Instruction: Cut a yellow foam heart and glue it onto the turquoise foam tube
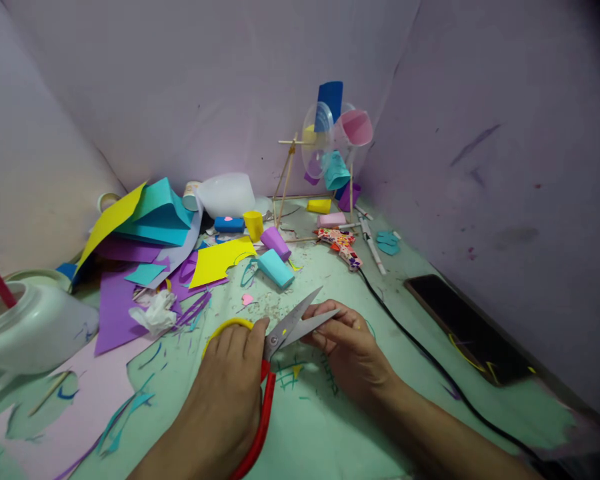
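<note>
One pair of scissors, metal blades, red and yellow handles point(274, 339), above the pale green surface point(325, 440): held in the left hand point(233, 373), fingers closed about the handles, blades spread and pointing away to the right. One right hand point(353, 347), fingers curled close together at the blades (whether they pinch anything cannot be told).

Beyond the blades: one light blue paper cup lying on its side point(276, 269); one lilac paper cup, tilted point(276, 243), just behind it; one upright yellow paper cup point(253, 227); one small pink paper heart point(247, 299), nearer the scissors.

To the left: one cut yellow paper sheet point(220, 261) and one crumpled white tissue point(156, 312), among purple paper.

To the right: one flower-patterned glue gun point(337, 243) with black cord point(405, 339); one dark smartphone, lying flat point(455, 320).

At the back: one wooden-stick frame point(287, 180) carrying one clear plastic disc point(317, 147), coloured paper cups around it.
</note>
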The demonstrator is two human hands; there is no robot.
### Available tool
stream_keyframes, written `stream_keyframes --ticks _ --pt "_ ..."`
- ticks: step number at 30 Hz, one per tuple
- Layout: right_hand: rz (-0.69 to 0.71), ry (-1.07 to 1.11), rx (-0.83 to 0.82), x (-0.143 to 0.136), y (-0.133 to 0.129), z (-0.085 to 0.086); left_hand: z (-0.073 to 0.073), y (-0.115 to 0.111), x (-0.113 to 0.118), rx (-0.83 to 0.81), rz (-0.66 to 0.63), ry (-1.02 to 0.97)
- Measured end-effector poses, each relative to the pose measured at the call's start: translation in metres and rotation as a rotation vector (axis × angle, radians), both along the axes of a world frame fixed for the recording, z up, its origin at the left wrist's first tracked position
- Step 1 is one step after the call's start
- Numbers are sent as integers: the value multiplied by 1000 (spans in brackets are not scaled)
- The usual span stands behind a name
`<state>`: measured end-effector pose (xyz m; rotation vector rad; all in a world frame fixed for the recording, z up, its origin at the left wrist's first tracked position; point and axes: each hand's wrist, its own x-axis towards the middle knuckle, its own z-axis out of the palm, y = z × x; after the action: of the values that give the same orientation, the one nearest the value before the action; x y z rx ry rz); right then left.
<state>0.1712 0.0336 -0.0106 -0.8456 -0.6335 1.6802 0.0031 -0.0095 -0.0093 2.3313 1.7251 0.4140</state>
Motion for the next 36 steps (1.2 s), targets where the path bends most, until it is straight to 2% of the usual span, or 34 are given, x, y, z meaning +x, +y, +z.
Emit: stream_keyframes --ticks 7,12,18,24,36 --pt "9 -67 35 1 0 -11 0 2 1 -21 -21 46" --pt "0 -87 72 1 1 -10 4 0 0 -61 -31 45" --pt "-35 -57 218 1 0 -10 7 0 1 -58 -43 37" --pt "1 -52 318 1 -2 -12 7 1 -1 -62 -50 39" --pt "-12 -31 328 -1 -2 -14 9 -1 1 -84 -35 43"
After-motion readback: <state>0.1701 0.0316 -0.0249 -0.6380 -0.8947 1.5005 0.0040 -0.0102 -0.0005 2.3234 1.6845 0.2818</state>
